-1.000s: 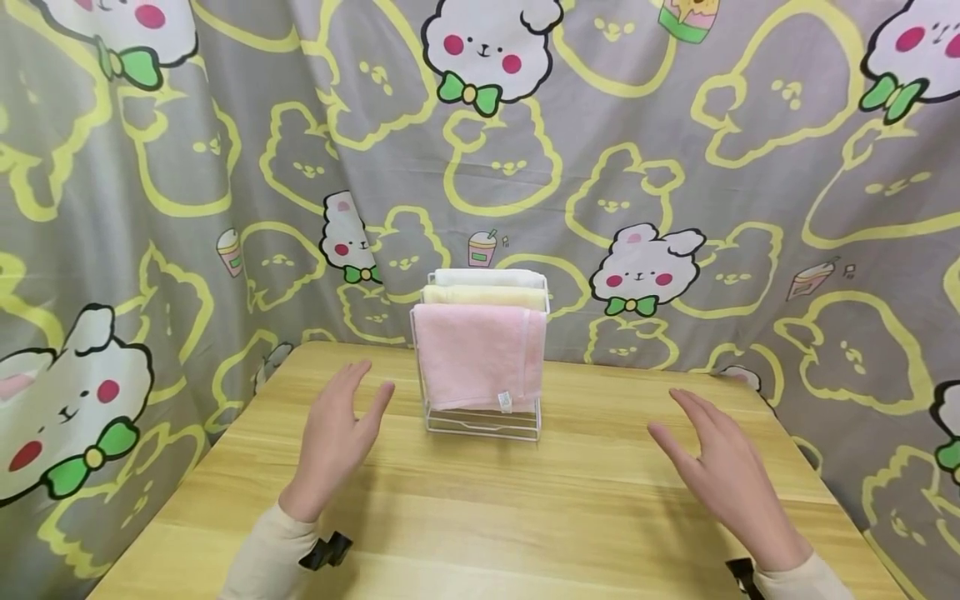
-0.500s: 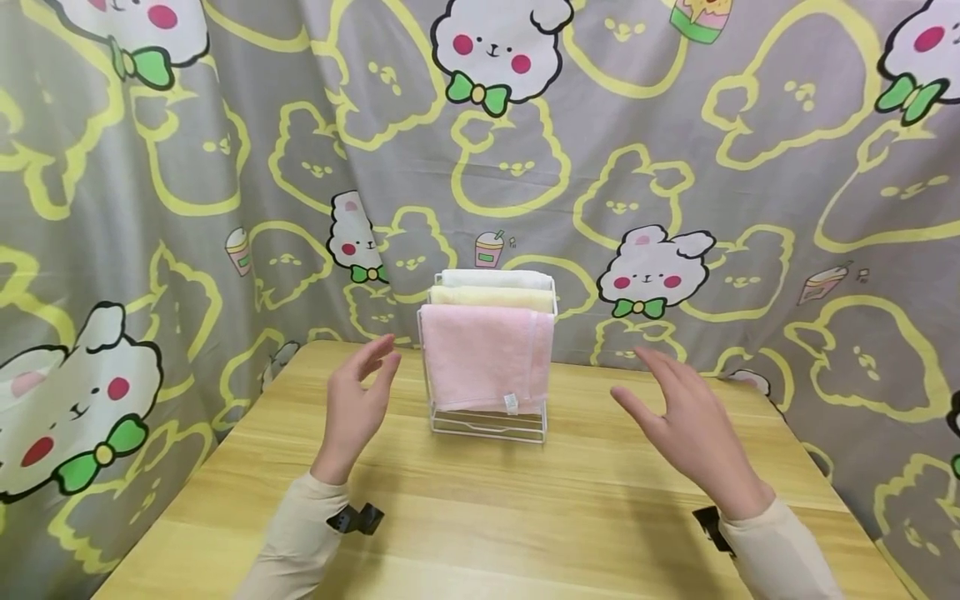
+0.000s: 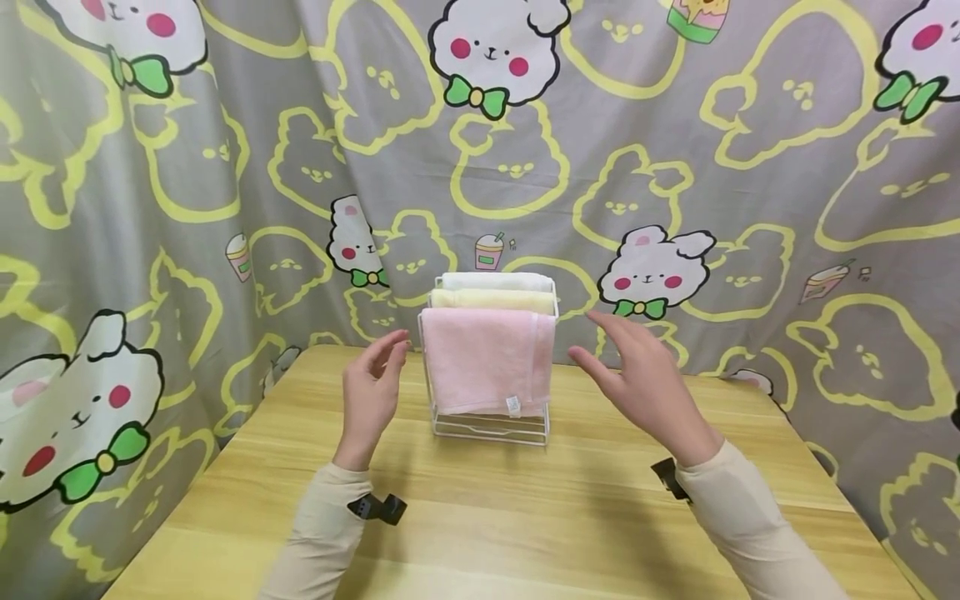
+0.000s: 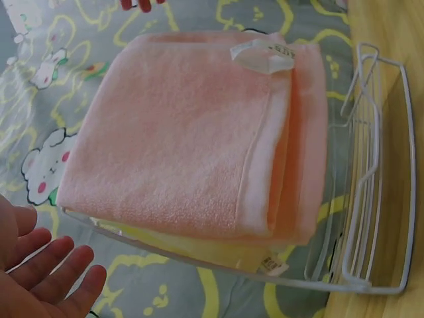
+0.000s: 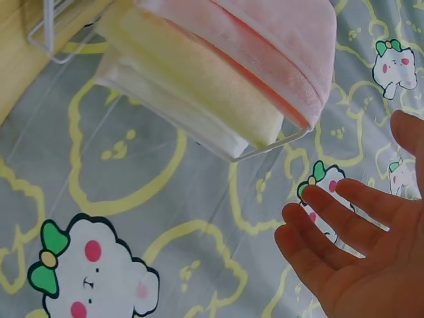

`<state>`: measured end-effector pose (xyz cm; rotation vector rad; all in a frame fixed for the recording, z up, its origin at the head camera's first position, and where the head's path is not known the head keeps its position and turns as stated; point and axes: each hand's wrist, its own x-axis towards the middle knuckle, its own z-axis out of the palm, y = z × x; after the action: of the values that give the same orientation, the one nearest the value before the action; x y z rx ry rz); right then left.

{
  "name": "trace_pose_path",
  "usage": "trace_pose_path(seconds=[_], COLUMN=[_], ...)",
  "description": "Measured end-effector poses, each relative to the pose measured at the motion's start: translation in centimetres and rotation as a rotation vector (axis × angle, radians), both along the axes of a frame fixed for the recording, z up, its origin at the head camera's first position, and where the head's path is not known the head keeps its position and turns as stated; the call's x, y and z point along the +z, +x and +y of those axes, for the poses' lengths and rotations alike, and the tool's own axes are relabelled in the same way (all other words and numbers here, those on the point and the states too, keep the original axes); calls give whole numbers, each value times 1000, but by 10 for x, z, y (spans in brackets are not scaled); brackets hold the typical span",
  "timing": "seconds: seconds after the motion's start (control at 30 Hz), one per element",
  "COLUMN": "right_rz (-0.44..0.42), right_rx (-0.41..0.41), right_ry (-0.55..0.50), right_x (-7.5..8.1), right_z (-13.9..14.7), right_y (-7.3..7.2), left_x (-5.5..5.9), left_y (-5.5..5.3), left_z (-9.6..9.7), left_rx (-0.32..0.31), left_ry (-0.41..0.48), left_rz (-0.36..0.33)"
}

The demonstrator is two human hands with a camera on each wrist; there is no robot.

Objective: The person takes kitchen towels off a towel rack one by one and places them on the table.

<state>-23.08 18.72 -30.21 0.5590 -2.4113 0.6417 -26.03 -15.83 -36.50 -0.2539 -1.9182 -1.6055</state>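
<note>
Left hand point(image 3: 372, 387): open, empty, fingers loosely extended beside the white wire rack point(image 3: 491, 437).
Right hand point(image 3: 648, 387): open, empty, near the rack's opposite side.
Pink towel point(image 3: 483, 358): between hands, draped folded at the front; top bar likely bears it.
Yellow towel point(image 3: 491, 299), white towel point(image 3: 495, 282): behind, farther from both hands.
Rack: upright on desk point(image 3: 480, 517); flat base probably steadies it.

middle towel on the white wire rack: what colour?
Pale yellow. The middle towel shows best in the right wrist view.
</note>
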Motion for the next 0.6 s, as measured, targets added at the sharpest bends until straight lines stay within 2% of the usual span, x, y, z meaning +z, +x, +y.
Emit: trace_pose_path(seconds=[0.1,0.37,0.6], right_rz=[-2,-46,-40], right_rx=[15,38,126], right_ry=[-3,-2,-3], right_x=[6,18,27], right_z=[-6,-26,-48], right_y=[-4,-23,-36], left_x=[-2,-4,-4], left_y=[-3,-7,-11], left_z=[3,11,16], left_rx=[-12,-28,-38], left_ry=[38,87,128], left_rz=[-4,-68,-83])
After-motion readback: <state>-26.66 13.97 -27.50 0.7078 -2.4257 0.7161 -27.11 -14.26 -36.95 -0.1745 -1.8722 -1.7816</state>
